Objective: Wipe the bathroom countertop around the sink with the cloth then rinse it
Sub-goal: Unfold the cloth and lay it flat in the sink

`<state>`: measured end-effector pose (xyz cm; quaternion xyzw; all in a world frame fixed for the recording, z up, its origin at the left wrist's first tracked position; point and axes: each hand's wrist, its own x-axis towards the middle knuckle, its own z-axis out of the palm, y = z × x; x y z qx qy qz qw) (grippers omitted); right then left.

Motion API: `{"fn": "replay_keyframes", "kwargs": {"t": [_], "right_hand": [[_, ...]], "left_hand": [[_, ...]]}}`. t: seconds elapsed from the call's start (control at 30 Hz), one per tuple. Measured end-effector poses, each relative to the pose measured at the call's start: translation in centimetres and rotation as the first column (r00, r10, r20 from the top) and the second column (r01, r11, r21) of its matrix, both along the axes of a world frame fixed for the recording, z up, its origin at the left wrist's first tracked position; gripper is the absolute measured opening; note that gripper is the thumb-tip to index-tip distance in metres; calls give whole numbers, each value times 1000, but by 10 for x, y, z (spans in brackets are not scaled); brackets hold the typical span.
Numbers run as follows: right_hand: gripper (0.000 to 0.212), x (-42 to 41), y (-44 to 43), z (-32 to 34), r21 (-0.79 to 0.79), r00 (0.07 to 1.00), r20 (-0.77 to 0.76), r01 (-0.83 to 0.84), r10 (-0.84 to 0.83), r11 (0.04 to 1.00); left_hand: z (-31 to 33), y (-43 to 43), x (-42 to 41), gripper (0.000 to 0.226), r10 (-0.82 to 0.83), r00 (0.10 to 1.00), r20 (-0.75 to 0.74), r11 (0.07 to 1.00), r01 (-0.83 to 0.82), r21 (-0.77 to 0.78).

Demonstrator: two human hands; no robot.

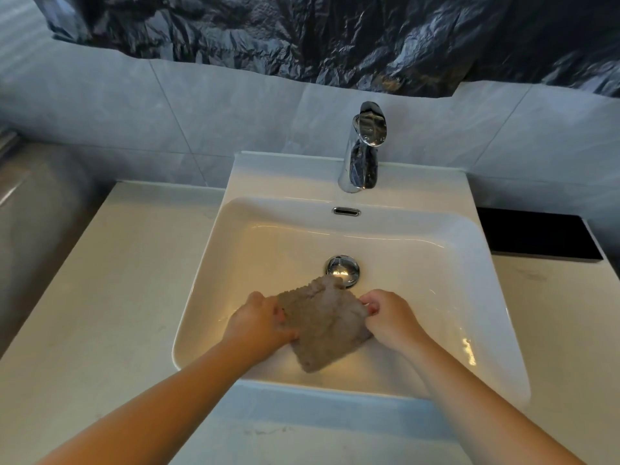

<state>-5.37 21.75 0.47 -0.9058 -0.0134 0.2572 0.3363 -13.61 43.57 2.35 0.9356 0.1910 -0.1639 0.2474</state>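
A fluffy brown-grey cloth [322, 322] is spread out between both hands over the front part of the white sink basin [436, 270]. My left hand [260, 322] grips the cloth's left edge. My right hand [391, 318] pinches its right edge. The cloth's far corner reaches the chrome drain plug [342, 267]. The chrome faucet [364, 149] stands behind the basin, and no water runs from it. The pale countertop [100, 297] lies on both sides of the sink.
A black flat mat [536, 234] lies on the countertop at the back right. Grey wall tiles [167, 105] rise behind the sink, with crinkled dark plastic sheeting [302, 31] covering the wall above. A grey surface [30, 213] drops off at the far left.
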Motion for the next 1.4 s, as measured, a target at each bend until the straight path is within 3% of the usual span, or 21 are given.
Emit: {"fn": "replay_keyframes", "kwargs": {"t": [0.1, 0.13, 0.2, 0.27, 0.33, 0.47, 0.6, 0.73, 0.8, 0.93, 1.07, 1.17, 1.23, 1.27, 1.4], "right_hand": [[38, -1, -5, 9, -98, 999, -43, 24, -29, 995], [43, -4, -4, 10, -142, 995, -90, 30, -43, 989], [33, -9, -1, 8, -179, 993, -102, 42, -62, 983], [11, -11, -1, 8, -127, 996, -67, 54, -63, 990], [4, -11, -7, 11, -61, 1000, 5, -7, 8, 998], [20, -7, -21, 24, -78, 944, 212, -241, 252, 967], [31, 13, -37, 39, -104, 882, 276, -369, 383, 924], [33, 31, -48, 47, -140, 860, 343, -350, 377, 926], [29, 36, -50, 47, -182, 856, 370, -315, 362, 931], [18, 30, -52, 39, -237, 835, 438, -250, 333, 939], [16, 5, -55, 33, -244, 805, 456, -296, 379, 923], [22, -15, -58, 26, -249, 827, 323, -395, 460, 885], [25, -21, -59, 22, -210, 860, 225, -416, 458, 885], [25, -22, -60, 21, -162, 884, 211, -391, 418, 906], [23, -15, -58, 20, -142, 928, 340, -108, 151, 984]], "left_hand": [[-1, 0, 10, 30, -23, 974, 224, 1000, 22, 7], [-3, 0, 15, 32, -55, 970, 237, 998, 55, 3], [-5, -3, 29, 40, -119, 977, 180, 992, 125, -23], [-6, -9, 41, 49, -169, 978, 126, 982, 178, -62], [-6, -16, 50, 59, -265, 952, 155, 958, 278, -73], [6, -28, 73, 68, -553, 788, 271, 817, 577, -12], [21, -39, 101, 63, -718, 674, 176, 689, 723, 41], [29, -52, 114, 20, -743, 660, 108, 669, 734, 119], [29, -52, 118, 16, -730, 664, 160, 683, 701, 205], [24, -47, 116, 17, -676, 700, 230, 736, 644, 207], [14, -37, 93, 16, -755, 584, 299, 651, 722, 235], [4, -32, 65, 15, -817, 502, 283, 563, 800, 207], [0, -36, 54, 25, -831, 532, 161, 555, 815, 170], [-1, -39, 52, 30, -805, 580, 125, 593, 790, 158], [-8, -50, 53, 31, -488, 829, 274, 873, 473, 122]]}}
